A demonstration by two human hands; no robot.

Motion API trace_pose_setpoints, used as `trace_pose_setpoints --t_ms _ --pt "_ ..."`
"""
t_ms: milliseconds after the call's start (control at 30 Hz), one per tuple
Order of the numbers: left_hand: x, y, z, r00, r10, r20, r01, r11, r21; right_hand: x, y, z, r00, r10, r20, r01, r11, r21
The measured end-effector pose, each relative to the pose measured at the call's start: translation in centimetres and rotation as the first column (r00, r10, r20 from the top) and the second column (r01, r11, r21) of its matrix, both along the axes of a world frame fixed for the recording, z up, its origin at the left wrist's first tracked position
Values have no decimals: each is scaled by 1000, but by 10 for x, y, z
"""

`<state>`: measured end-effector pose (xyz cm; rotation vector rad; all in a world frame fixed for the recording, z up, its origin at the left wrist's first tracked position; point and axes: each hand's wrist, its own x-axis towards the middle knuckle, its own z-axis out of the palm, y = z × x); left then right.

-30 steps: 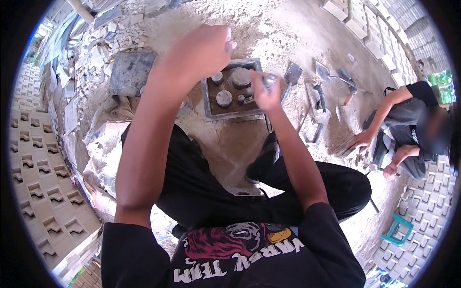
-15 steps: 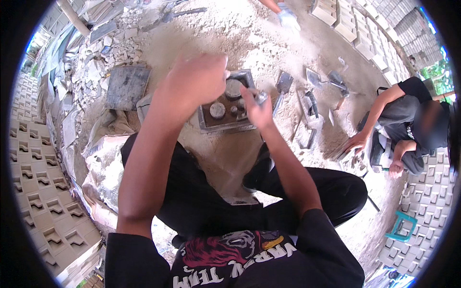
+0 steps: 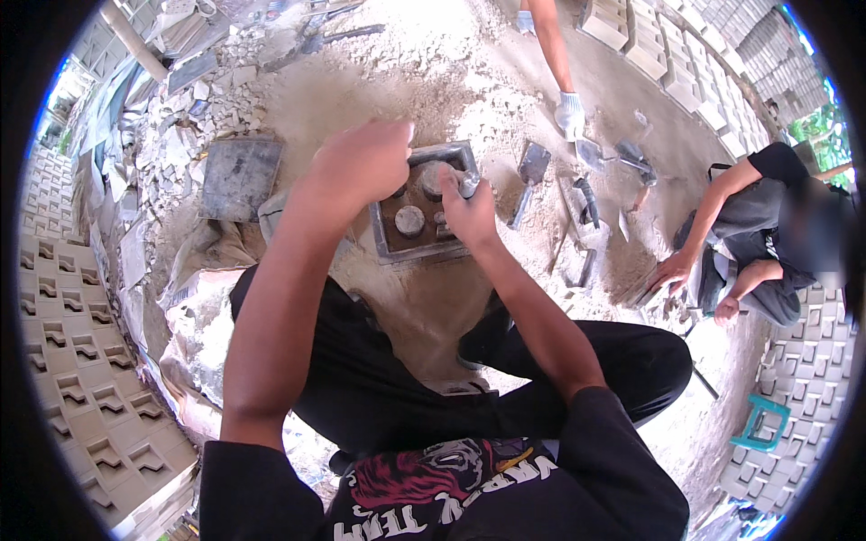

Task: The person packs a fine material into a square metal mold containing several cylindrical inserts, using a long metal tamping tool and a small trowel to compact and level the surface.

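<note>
A dark rectangular mould box [image 3: 380,239] sits on the sandy ground in front of my legs. Inside it stand a pale round disc [image 3: 410,221], a second larger disc [image 3: 434,180] and some smaller knobs. My left hand [image 3: 361,162] is closed above the box's left side; a pale bit shows by its fingertips, too small to name. Over the box's right half, my right hand [image 3: 471,212] grips a small silvery metal piece [image 3: 468,186], its fingers next to the larger disc. My hands cover part of the box's interior.
A square-bladed trowel [image 3: 534,164] lies right of the box, a dark flat board [image 3: 240,178] left of it. A co-worker's gloved hand [image 3: 570,117] is beside more tools. Another person [image 3: 749,225] squats at right. Patterned blocks [image 3: 81,361] are stacked at left; rubble lies beyond.
My right hand has moved left over the box with the metal piece. My left hand has shifted slightly left and down. The co-worker's gloved hand has come down toward the tools.
</note>
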<state>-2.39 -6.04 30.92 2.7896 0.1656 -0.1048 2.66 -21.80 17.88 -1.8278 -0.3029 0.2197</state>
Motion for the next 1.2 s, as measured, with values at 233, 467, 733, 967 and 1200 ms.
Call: trace_pose_setpoints --t_ms 233,467,733,967,1200 --pt "-5 3 -11 999 -24 -27 25 999 36 5 1 -29 993 50 109 -56 997 48" --pt "-16 2 -7 999 21 26 -22 998 55 5 10 -56 965 17 263 -33 998 56" --pt "-25 -2 6 985 -34 168 26 998 52 -13 18 -38 975 99 197 -117 990 84" --pt "-38 -7 24 996 49 70 -54 996 78 -24 28 -41 994 26 104 -41 988 147" --pt "-44 15 20 987 8 161 -24 995 95 -51 40 3 975 223 15 -222 974 -31"
